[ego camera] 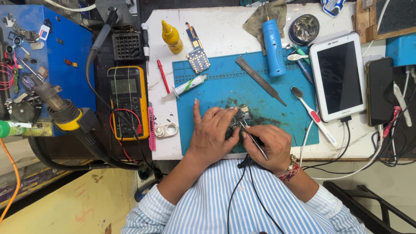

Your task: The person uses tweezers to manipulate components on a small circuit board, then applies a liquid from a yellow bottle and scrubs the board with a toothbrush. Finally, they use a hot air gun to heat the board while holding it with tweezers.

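My left hand presses a small dark circuit board down on the blue work mat, fingers curled over it. In my right hand I grip thin metal tweezers, their tip touching the board's near edge. Both hands sit close together at the mat's front edge. Most of the board is hidden under my fingers.
A syringe tube, a metal file, a blue cylinder tool, a toothbrush and another circuit board lie about the mat. A yellow multimeter stands left, a white tablet and dark phone right.
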